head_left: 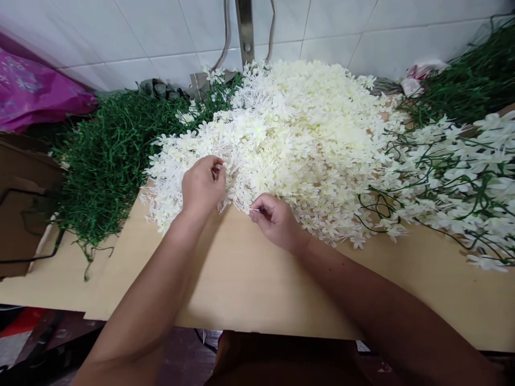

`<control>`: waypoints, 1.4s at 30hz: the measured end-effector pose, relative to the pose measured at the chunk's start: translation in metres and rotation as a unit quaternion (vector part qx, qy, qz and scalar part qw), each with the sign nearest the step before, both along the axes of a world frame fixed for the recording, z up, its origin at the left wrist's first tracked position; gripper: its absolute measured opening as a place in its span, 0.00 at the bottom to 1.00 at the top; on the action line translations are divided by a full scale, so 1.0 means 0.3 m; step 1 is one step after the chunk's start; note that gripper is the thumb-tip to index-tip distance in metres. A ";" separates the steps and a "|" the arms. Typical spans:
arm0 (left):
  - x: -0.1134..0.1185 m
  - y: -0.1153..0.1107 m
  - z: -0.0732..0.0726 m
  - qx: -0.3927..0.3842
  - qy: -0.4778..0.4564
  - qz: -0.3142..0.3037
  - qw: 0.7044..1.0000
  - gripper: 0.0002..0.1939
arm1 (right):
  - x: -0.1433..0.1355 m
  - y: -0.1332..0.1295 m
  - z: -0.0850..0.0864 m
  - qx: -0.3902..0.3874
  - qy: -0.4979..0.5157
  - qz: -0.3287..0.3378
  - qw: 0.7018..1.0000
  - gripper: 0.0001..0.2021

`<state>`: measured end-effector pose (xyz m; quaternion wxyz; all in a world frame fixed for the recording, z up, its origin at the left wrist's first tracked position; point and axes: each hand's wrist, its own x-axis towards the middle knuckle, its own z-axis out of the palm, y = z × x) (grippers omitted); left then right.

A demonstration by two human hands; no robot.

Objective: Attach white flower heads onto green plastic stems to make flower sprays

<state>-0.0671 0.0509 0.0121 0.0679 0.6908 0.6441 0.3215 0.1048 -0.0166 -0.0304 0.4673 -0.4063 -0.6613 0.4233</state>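
Note:
A big heap of white artificial flowers (306, 134) with yellowish centres covers the middle of the table. At the heap's near left side, my left hand (205, 182) has its fingertips pinched at a small white blossom, partly hidden by the fingers. Lower and to the right, my right hand (276, 220) pinches the thin white stem of an artificial flower (254, 209) between thumb and forefinger. Both hands are just above the heap's front edge, a short way apart.
Green plastic stems (108, 155) pile up on the left, with more green stems (475, 75) at the far right. White flowers on green stems (450, 182) lie at right. A magenta bag (40, 91) and cardboard box (20, 198) stand left. Tiled wall (333, 27) closes the back.

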 end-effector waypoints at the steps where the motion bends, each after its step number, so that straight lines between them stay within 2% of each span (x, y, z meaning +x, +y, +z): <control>1: -0.013 0.004 0.004 0.013 -0.009 0.005 1.000 0.08 | 0.001 0.003 -0.005 -0.011 0.013 -0.007 1.000 0.05; 7: -0.062 0.025 0.030 0.060 -0.060 0.017 0.996 0.08 | 0.005 0.010 -0.013 -0.022 0.024 -0.025 0.999 0.05; 10: -0.068 0.037 0.038 0.098 -0.055 0.029 0.993 0.12 | 0.004 0.008 -0.011 -0.020 0.021 -0.024 0.999 0.05; 12: -0.063 0.043 0.038 0.108 -0.045 0.016 0.993 0.12 | 0.003 0.007 -0.010 -0.021 0.017 -0.025 0.999 0.05; 16: -0.016 0.040 0.024 0.087 -0.015 -0.063 0.994 0.07 | 0.001 0.009 -0.007 -0.022 0.019 -0.020 0.999 0.05; 19: 0.048 0.029 0.016 0.068 0.027 -0.111 0.991 0.10 | 0.003 0.010 -0.004 -0.026 0.022 -0.016 0.999 0.06; 22: 0.101 0.025 0.016 0.048 0.076 -0.124 0.988 0.11 | 0.006 0.013 -0.007 -0.029 0.022 -0.022 0.999 0.06; 25: 0.108 0.036 0.018 0.034 0.074 -0.111 0.991 0.07 | 0.009 0.016 -0.014 -0.033 0.032 -0.030 0.998 0.06; 27: 0.082 0.047 0.020 0.046 0.034 -0.093 0.994 0.06 | 0.009 0.017 -0.018 -0.040 0.042 -0.029 0.998 0.06; 30: 0.001 0.065 0.031 0.086 -0.019 -0.050 0.995 0.06 | 0.007 0.017 -0.021 -0.047 0.045 -0.032 0.997 0.06; 35: -0.211 0.119 0.070 0.104 -0.009 0.088 0.991 0.10 | 0.007 0.016 -0.023 -0.046 0.029 -0.033 0.998 0.06; 38: -0.332 0.162 0.073 0.048 0.052 0.180 0.981 0.13 | 0.009 0.016 -0.022 -0.049 0.022 -0.034 0.998 0.06; 40: -0.383 0.183 0.062 -0.010 0.077 0.228 0.971 0.15 | 0.009 0.016 -0.021 -0.051 0.014 -0.033 0.998 0.06; 42: -0.408 0.194 0.048 -0.059 0.104 0.239 0.964 0.16 | 0.009 0.017 -0.021 -0.051 0.008 -0.031 0.998 0.06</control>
